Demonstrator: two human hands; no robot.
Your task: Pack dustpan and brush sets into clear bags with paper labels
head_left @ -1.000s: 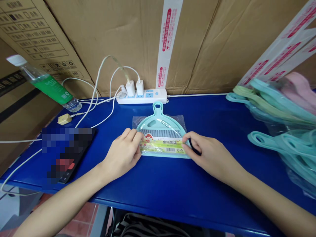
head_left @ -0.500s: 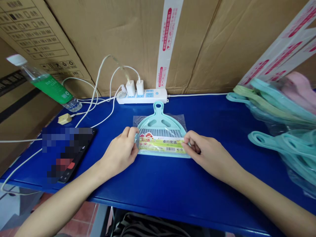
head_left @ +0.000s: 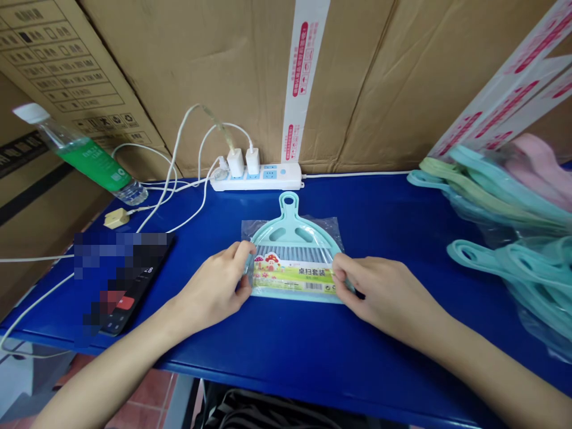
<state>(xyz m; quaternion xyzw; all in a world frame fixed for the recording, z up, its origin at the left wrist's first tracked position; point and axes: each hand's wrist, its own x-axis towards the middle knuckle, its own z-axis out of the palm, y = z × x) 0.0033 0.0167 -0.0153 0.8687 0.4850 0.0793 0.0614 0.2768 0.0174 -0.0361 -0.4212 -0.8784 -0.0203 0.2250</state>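
Observation:
A light-blue mini dustpan and brush set [head_left: 292, 236] lies on the blue table in a clear plastic bag, its looped handle pointing away from me. Grey bristles show above a printed label with red mushrooms. At the set's left edge, my left hand [head_left: 218, 286] pinches the bag and rim between thumb and fingers. My right hand [head_left: 379, 286] grips the right edge the same way, with fingers curled. The fingertips hide parts of both side edges.
Several bagged sets in blue, green and pink [head_left: 496, 185] lie at the right. A white power strip [head_left: 268, 177] with chargers and cables sits behind the set. To the left are a phone [head_left: 134, 298] and a leaning water bottle [head_left: 92, 161]. Cardboard boxes [head_left: 223, 53] stand behind.
The dustpan and brush set has shifted slightly toward me, with both hands still at its sides. The camera view has also moved a little.

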